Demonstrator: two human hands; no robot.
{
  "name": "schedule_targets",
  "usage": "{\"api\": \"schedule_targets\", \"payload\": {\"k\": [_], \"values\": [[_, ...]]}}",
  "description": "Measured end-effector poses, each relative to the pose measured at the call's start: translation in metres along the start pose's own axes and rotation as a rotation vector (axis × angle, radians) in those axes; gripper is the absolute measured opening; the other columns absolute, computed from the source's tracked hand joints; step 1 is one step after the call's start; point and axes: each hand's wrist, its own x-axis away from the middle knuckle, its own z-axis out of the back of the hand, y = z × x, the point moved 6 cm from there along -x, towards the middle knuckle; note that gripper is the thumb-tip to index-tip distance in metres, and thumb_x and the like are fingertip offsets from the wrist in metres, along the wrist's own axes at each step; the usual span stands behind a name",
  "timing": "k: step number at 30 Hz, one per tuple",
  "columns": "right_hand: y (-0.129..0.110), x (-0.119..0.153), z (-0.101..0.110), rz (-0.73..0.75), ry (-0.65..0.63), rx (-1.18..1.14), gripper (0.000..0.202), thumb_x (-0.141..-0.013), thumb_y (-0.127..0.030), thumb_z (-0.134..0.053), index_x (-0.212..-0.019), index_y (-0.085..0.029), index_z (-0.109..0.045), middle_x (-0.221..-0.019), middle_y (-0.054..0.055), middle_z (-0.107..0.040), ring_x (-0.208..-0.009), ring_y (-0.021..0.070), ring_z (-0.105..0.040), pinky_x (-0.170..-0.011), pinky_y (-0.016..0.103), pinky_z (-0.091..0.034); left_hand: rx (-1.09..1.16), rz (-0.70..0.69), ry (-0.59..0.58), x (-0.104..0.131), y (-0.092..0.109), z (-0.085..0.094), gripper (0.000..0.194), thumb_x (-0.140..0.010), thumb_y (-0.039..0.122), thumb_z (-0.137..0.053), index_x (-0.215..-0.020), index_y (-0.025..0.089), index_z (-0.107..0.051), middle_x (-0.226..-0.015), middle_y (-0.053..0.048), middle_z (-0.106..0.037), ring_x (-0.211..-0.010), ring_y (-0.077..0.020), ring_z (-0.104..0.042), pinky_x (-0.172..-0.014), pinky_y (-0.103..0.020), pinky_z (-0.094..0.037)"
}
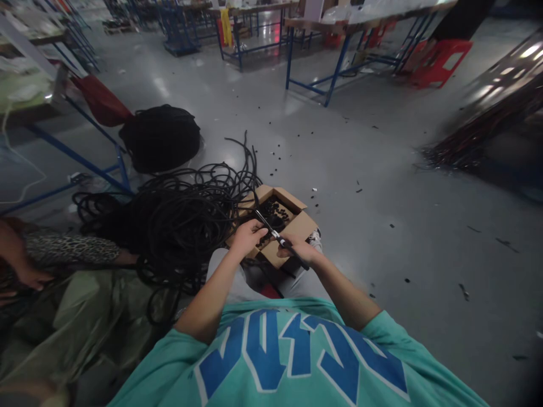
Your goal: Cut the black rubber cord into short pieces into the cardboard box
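Observation:
My right hand (297, 250) is closed around the black handles of a pair of scissors (275, 233), whose blades point up and left over an open cardboard box (302, 225). Just left of the blades, my left hand (247, 236) is pinched closed on what looks like a black tube (255, 198), though its fingers partly hide the grip. Small black cut pieces (280, 212) lie inside the box between my knees. A big tangled heap of black tubing (178, 209) spreads over the floor to the left, reaching the box.
A round black bundle (161, 138) sits behind the heap, beside a blue-legged table (76, 150). Another person's hand (34, 277) rests at far left. Ahead stand a worktable (326, 25) and a red stool (443, 62). Black scraps dot the grey floor (382, 158).

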Motion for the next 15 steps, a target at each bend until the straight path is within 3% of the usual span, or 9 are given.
{"api": "schedule_targets", "payload": {"k": [4,9,15], "values": [[0.0014,-0.0017,0.0013,-0.021,0.003,0.054,0.042,-0.053,-0.019,-0.061,-0.095,-0.013,-0.060,-0.068,-0.002,-0.052,-0.057,0.0080,-0.042,-0.051,0.020,-0.033,0.150,0.068,-0.093,-0.0011,-0.0037,-0.0016,0.018,-0.063,0.027,-0.062,-0.070,0.012,-0.056,-0.045,0.005,-0.047,-0.036,-0.0049,-0.039,-0.040,-0.019,-0.028],[0.0041,-0.0005,0.0012,-0.040,0.013,0.106,0.041,-0.054,-0.015,-0.058,-0.095,-0.012,-0.061,-0.060,-0.004,-0.050,-0.052,0.0077,-0.041,-0.050,0.020,-0.032,0.331,0.116,-0.160,-0.0053,-0.0057,-0.0034,0.026,-0.057,0.030,-0.067,-0.070,0.011,-0.055,-0.051,0.002,-0.052,-0.035,-0.0032,-0.038,-0.037,-0.018,-0.025],[0.0079,-0.0004,0.0029,-0.050,0.106,0.095,0.038,-0.053,-0.014,-0.058,-0.091,-0.012,-0.062,-0.057,-0.005,-0.050,-0.051,0.0079,-0.041,-0.050,0.020,-0.032,0.244,0.087,-0.150,-0.0085,-0.0090,-0.0040,0.022,-0.061,0.030,-0.064,-0.070,0.012,-0.054,-0.057,0.001,-0.055,-0.040,-0.0044,-0.041,-0.040,-0.019,-0.031]]}}
